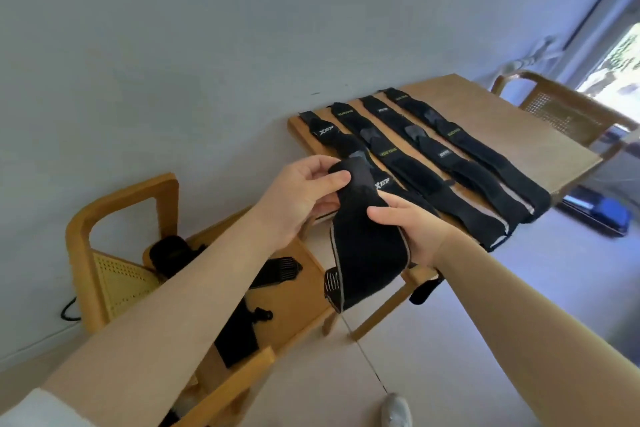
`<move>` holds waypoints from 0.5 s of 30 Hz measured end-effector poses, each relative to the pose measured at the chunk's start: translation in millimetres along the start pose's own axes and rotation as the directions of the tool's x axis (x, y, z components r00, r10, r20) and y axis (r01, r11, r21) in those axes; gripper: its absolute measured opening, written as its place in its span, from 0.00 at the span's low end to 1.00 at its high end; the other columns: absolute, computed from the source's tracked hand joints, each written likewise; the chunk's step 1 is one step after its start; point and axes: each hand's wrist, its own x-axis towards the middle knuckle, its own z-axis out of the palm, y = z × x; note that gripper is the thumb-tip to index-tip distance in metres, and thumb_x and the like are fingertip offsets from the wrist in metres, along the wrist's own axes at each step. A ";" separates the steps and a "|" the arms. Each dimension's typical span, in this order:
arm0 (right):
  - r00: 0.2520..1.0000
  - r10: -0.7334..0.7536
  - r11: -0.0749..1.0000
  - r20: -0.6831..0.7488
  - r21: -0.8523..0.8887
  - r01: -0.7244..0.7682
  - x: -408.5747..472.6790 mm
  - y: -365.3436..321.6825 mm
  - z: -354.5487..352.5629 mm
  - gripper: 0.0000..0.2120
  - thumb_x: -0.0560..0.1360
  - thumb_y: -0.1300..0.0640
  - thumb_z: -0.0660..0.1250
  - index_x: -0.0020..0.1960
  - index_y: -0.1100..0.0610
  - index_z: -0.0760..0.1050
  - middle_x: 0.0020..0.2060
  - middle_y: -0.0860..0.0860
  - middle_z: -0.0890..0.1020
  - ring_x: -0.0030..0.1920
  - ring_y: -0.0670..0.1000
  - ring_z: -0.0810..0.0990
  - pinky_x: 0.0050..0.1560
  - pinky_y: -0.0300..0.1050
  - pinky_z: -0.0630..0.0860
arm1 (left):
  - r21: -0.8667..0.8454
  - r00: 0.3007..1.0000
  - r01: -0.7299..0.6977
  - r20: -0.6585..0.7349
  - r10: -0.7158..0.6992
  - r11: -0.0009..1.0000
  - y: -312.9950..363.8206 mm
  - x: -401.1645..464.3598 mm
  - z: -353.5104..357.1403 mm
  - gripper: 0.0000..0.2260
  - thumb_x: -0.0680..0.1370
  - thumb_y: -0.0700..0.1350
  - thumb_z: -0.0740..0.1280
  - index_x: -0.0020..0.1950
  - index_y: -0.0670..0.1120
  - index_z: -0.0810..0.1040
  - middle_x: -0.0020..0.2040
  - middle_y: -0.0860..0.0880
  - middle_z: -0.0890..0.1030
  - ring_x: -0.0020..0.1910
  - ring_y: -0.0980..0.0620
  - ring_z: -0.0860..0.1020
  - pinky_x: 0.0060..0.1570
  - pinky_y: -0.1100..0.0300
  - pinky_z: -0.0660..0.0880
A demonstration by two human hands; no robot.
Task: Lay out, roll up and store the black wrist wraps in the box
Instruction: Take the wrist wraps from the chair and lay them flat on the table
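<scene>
Mid-frame, the left hand and right hand grip a black wrist wrap; more wraps lie flat on the table, upper right.

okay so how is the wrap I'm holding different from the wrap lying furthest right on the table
The held wrap is gripped by the left hand and right hand, its end hanging below the table; the rightmost wrap lies flat, untouched and stretched straight. Both are black.

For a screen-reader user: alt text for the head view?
Both hands, left and right, hold a black wrist wrap in the air before a wooden table where four more wraps lie flat in a row.
</scene>
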 end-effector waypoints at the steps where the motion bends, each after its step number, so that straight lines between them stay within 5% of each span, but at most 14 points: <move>1: 1.000 -0.023 1.000 0.013 0.015 0.023 -10.8 0.0 -8.8 0.29 0.64 0.46 0.77 0.61 0.52 0.73 0.53 0.52 0.83 0.55 0.54 0.82 0.49 0.44 0.79 | 0.026 0.999 -0.008 0.033 0.007 1.000 2.5 4.3 14.0 0.05 0.78 0.39 0.64 0.50 0.45 0.78 0.41 0.49 0.84 0.40 0.53 0.82 0.38 0.64 0.78; 3: 0.996 -0.092 0.995 0.005 0.026 0.092 -32.3 0.8 -28.8 0.32 0.64 0.42 0.76 0.63 0.53 0.72 0.57 0.53 0.81 0.58 0.56 0.80 0.53 0.46 0.78 | 0.123 0.996 -0.038 0.088 0.027 0.992 6.0 13.4 40.2 0.04 0.78 0.40 0.64 0.50 0.46 0.79 0.43 0.47 0.84 0.41 0.50 0.82 0.41 0.62 0.79; 7: 0.981 -0.187 0.976 -0.058 0.106 0.192 -78.1 2.6 -76.9 0.33 0.66 0.43 0.75 0.66 0.53 0.70 0.60 0.55 0.79 0.60 0.57 0.78 0.56 0.48 0.77 | 0.225 0.980 -0.049 0.200 0.004 0.973 4.8 35.4 99.7 0.04 0.78 0.40 0.64 0.49 0.46 0.78 0.33 0.54 0.82 0.31 0.58 0.79 0.33 0.66 0.76; 11: 0.978 -0.207 0.969 -0.039 0.133 0.211 -125.9 0.9 -137.5 0.35 0.66 0.46 0.75 0.68 0.55 0.68 0.59 0.56 0.79 0.58 0.56 0.79 0.53 0.47 0.78 | 0.316 0.961 -0.083 0.278 -0.008 0.945 -3.2 65.8 174.1 0.05 0.78 0.39 0.64 0.49 0.46 0.79 0.39 0.51 0.84 0.39 0.54 0.82 0.42 0.63 0.79; 15: 0.971 -0.232 0.947 -0.059 0.214 0.239 -165.8 -12.6 -206.3 0.27 0.66 0.43 0.75 0.62 0.50 0.77 0.53 0.55 0.80 0.53 0.58 0.80 0.48 0.48 0.81 | 0.306 0.953 -0.140 0.299 0.045 0.942 -5.9 100.3 249.1 0.06 0.78 0.39 0.64 0.50 0.46 0.79 0.46 0.49 0.84 0.47 0.54 0.82 0.47 0.65 0.78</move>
